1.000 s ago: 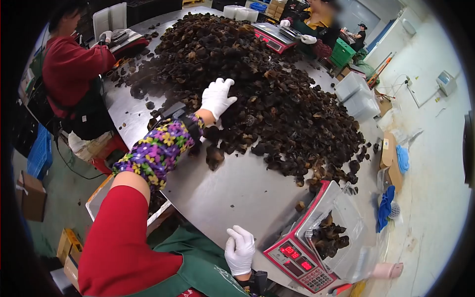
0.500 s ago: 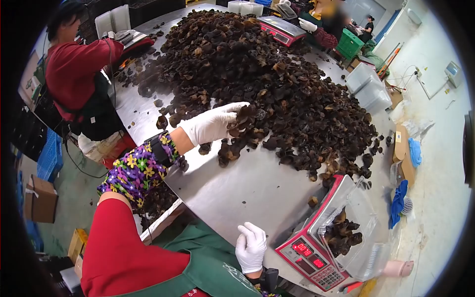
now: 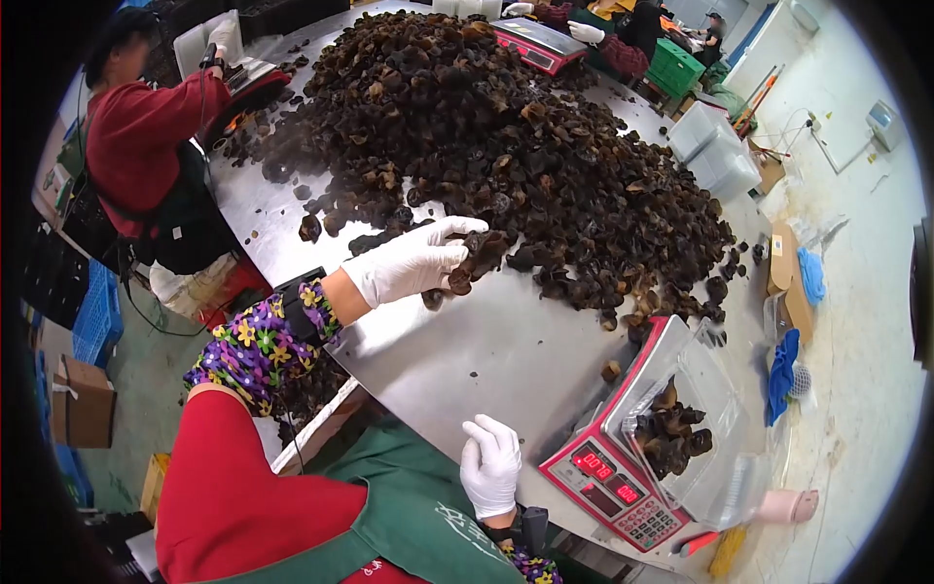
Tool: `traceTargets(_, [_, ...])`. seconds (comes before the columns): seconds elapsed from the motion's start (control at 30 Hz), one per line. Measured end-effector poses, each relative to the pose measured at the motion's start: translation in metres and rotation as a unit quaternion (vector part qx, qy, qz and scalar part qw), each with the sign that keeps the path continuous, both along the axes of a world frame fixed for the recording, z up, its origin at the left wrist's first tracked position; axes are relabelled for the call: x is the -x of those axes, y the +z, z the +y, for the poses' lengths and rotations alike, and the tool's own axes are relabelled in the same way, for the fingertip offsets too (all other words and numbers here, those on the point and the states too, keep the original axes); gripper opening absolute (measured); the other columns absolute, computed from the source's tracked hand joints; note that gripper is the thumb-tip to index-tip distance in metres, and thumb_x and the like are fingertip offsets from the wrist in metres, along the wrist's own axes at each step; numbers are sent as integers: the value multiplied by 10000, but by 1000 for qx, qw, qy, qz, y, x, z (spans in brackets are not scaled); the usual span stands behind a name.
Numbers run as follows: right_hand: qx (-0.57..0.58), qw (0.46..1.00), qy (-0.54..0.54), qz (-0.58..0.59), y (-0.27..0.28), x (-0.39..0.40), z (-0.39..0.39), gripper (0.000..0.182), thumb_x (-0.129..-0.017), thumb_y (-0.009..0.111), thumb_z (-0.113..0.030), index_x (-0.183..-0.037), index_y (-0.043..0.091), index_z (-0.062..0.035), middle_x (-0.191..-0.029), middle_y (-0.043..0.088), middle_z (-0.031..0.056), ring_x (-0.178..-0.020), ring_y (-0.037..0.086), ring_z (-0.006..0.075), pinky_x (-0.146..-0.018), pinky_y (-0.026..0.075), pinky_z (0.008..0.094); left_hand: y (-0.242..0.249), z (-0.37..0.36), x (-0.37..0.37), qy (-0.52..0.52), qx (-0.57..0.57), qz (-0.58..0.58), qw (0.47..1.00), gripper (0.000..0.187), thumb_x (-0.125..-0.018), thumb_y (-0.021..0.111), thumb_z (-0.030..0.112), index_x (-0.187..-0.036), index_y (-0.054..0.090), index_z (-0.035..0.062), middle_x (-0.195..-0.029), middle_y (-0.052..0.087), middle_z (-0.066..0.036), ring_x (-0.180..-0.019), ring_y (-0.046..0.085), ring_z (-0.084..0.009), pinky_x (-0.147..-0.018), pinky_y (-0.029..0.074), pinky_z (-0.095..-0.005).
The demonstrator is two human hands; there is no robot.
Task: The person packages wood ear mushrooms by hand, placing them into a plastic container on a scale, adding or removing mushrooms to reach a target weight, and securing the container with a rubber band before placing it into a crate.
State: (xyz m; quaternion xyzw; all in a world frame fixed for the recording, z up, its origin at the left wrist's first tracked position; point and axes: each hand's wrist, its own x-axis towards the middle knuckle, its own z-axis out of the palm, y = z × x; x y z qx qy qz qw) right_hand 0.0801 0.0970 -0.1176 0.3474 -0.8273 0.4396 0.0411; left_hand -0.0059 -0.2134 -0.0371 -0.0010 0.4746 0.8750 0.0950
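My left hand (image 3: 413,263), in a white glove, holds a clump of dried black fungus (image 3: 479,255) just off the near edge of the big fungus pile (image 3: 506,146) on the steel table (image 3: 457,360). My right hand (image 3: 489,465), also gloved, rests with fingers curled at the table's near edge, holding nothing that I can see. To its right stands a red scale (image 3: 608,482) with a clear plastic container (image 3: 686,428) on it, holding some fungus.
A person in a red top (image 3: 136,136) works at the table's left side by another scale. Other people sit at the far end near a red scale (image 3: 540,44). Clear bins (image 3: 715,161) and blue cloths (image 3: 783,375) lie to the right. A loose fungus piece (image 3: 610,371) lies by the scale.
My left hand lay flat on the pile, then closed on a clump of fungus and drew it toward me and to the right. My right hand stayed at the table edge.
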Motion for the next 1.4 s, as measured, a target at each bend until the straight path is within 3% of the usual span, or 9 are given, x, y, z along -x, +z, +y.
traceTargets(0.33, [5, 1000, -4, -5, 7, 2, -3, 271, -833, 635, 24, -1077, 702, -73, -1101, 675, 139, -1025, 635, 340, -890, 517, 420, -5, 48, -24, 78, 67, 5, 995, 619, -909, 753, 138, -1446, 448, 100, -1202, 605, -72, -1054, 598, -163, -847, 499, -341])
traceTargets(0.43, [100, 977, -50, -182, 33, 7, -10, 139, -956, 594, -42, -1069, 673, -28, -1037, 691, 124, -981, 677, 249, -834, 521, 338, -4, 78, -36, 86, 79, 13, 993, 325, -911, 703, 60, -1199, 553, 44, -1088, 636, -78, -955, 641, -174, -845, 534, -328])
traceTargets(0.53, [180, 913, -69, -359, 38, 17, -13, 154, -1024, 572, -130, -1070, 652, -7, -975, 692, 78, -893, 677, 160, -780, 513, 292, -23, 108, -54, 85, 88, -4, 993, 338, -900, 694, 3, -1198, 537, 28, -1120, 622, -74, -1022, 617, -164, -914, 512, -335])
traceTargets(0.7, [156, 912, -63, -375, 34, 23, -14, 187, -1016, 607, -194, -983, 623, -11, -718, 600, 29, -668, 553, 99, -623, 469, 302, -24, 138, -83, 100, 99, -14, 990, 316, -911, 693, 26, -1183, 531, 46, -1125, 585, -23, -1034, 569, -98, -901, 502, -286])
traceTargets(0.93, [128, 942, 22, -308, 28, 11, -26, 156, -996, 615, -178, -972, 630, -25, -780, 648, 93, -663, 600, 163, -649, 497, 323, -10, 116, -123, 220, 157, -84, 959, 386, -873, 626, 0, -1244, 526, 46, -1202, 593, -64, -1120, 573, -160, -994, 461, -318])
traceTargets(1.0, [128, 942, 31, -310, 28, 9, -24, 128, -979, 632, -168, -986, 647, -41, -837, 660, 114, -707, 642, 226, -681, 514, 350, -8, 88, -143, 323, 253, -119, 904, 416, -811, 531, -64, -1211, 541, 53, -1098, 622, -81, -1002, 601, -143, -855, 505, -267])
traceTargets(1.1, [47, 984, 33, -169, 24, 11, -12, 89, -942, 651, -145, -985, 665, -68, -879, 665, 117, -805, 648, 317, -722, 515, 409, -49, 18, -187, 527, 426, -54, 733, 467, -782, 467, -120, -1224, 540, 14, -1095, 629, -101, -972, 609, -178, -891, 506, -301])
traceTargets(1.2, [35, 993, 42, -108, 12, 10, -7, 71, -924, 657, -122, -980, 667, -79, -872, 657, 105, -804, 642, 316, -717, 506, 422, -61, -19, -218, 503, 746, -165, 403, 607, -818, 609, -27, -1411, 506, 56, -1380, 498, -207, -1312, 483, -339, -1100, 405, -426])
traceTargets(1.4, [12, 997, 52, -50, 6, 9, -7, 87, -898, 664, -98, -985, 671, -89, -876, 653, 88, -811, 634, 317, -721, 498, 429, -32, -7, -129, 388, 697, 39, 602, 584, -868, 670, 130, -1430, 517, 83, -1471, 453, -233, -1376, 436, -370, -1149, 355, -423])
